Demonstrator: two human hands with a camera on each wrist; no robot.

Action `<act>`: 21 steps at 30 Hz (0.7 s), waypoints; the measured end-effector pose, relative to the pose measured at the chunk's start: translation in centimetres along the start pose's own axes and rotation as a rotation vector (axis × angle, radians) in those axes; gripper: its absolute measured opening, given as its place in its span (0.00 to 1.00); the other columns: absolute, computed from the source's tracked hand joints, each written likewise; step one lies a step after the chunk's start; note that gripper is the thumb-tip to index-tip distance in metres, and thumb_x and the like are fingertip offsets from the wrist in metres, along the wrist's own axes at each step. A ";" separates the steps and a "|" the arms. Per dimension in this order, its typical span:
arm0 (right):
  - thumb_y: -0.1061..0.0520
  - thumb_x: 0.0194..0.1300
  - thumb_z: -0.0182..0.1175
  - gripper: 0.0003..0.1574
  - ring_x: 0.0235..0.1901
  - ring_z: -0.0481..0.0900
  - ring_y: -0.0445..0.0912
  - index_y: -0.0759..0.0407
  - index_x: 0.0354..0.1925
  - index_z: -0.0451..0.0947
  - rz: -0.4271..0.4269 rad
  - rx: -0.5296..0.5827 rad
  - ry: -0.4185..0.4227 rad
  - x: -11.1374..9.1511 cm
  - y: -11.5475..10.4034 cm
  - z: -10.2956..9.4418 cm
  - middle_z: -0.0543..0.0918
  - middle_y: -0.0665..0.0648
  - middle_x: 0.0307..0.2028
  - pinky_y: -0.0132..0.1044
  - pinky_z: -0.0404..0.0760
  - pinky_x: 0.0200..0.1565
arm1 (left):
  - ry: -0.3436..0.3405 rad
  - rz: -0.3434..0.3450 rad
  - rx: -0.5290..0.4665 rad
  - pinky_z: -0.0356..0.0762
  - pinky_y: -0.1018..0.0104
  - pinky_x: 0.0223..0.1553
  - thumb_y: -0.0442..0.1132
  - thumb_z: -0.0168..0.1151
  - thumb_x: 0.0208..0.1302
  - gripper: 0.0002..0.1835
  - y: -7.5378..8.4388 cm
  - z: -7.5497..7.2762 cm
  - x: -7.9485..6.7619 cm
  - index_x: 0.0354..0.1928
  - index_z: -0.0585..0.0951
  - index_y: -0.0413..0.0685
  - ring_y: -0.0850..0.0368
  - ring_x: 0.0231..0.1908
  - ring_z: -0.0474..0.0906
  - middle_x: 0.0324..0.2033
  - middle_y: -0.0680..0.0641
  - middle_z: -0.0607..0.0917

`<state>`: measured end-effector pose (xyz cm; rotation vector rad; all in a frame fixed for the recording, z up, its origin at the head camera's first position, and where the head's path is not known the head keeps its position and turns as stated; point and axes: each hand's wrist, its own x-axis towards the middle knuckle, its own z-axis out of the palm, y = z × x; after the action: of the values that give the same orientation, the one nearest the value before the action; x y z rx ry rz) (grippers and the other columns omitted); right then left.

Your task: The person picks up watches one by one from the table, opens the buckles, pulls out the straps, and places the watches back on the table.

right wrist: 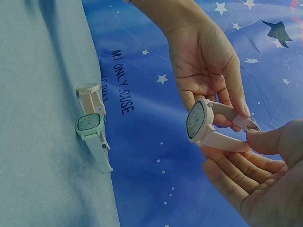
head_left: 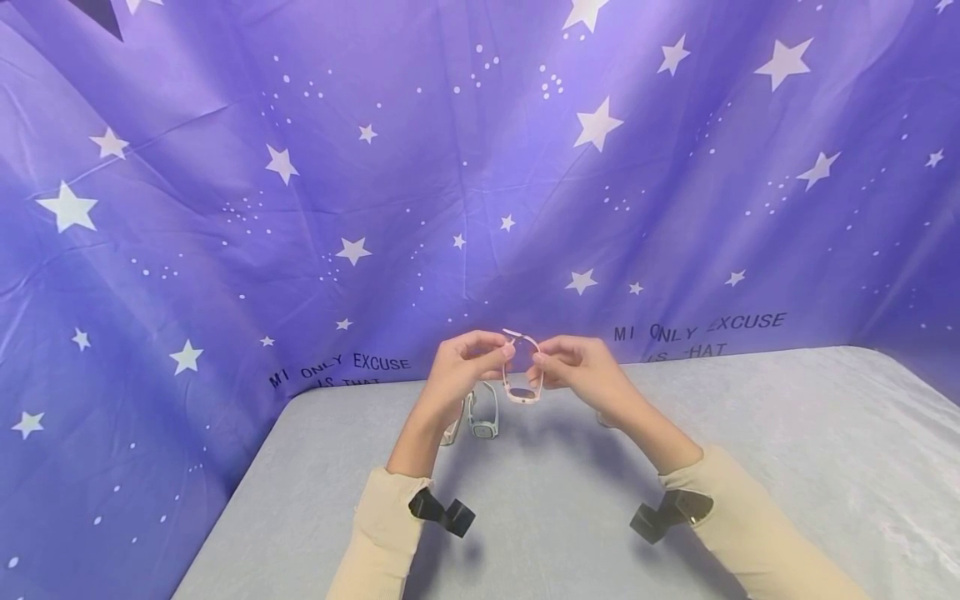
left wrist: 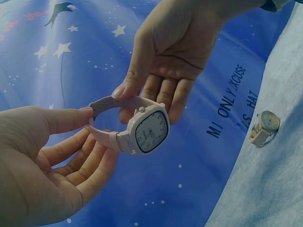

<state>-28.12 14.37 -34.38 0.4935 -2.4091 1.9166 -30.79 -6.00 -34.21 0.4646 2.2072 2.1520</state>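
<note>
A pale pink wristwatch (head_left: 522,397) with a squarish, dark-edged dial (left wrist: 149,130) is held up over the far part of the table. Its strap curves round into a loop, the case hanging lowest in the head view. My left hand (head_left: 467,368) pinches one side of the strap between thumb and fingers. On the other side, my right hand (head_left: 587,372) pinches the strap too, its thumb by a row of small holes in the left wrist view. A metal buckle (right wrist: 254,126) shows close to both thumbs in the right wrist view.
A mint-green watch (right wrist: 91,123) lies on the grey cloth-covered table (head_left: 750,467) by my left forearm, beside a beige watch (right wrist: 93,98). Another light-coloured watch (left wrist: 268,123) rests near my right wrist. Behind the table hangs a purple-blue star-patterned curtain (head_left: 420,183).
</note>
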 end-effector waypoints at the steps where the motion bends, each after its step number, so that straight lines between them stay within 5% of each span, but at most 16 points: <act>1: 0.60 0.73 0.59 0.17 0.39 0.90 0.51 0.74 0.52 0.79 0.000 0.001 -0.001 0.0 0.0 0.0 0.90 0.67 0.38 0.43 0.89 0.48 | 0.000 0.000 -0.001 0.89 0.58 0.45 0.32 0.69 0.63 0.12 0.0 0.0 0.0 0.45 0.84 0.33 0.59 0.33 0.85 0.36 0.49 0.87; 21: 0.60 0.74 0.59 0.16 0.39 0.89 0.50 0.73 0.51 0.79 -0.001 0.001 -0.010 0.0 0.2 0.0 0.90 0.67 0.38 0.44 0.88 0.49 | 0.014 -0.008 0.017 0.88 0.58 0.45 0.33 0.69 0.63 0.12 0.0 -0.1 -0.1 0.46 0.84 0.34 0.59 0.34 0.86 0.40 0.45 0.88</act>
<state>-28.18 14.37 -34.57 0.5050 -2.4137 1.9194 -30.71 -6.08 -34.24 0.4421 2.2325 2.1411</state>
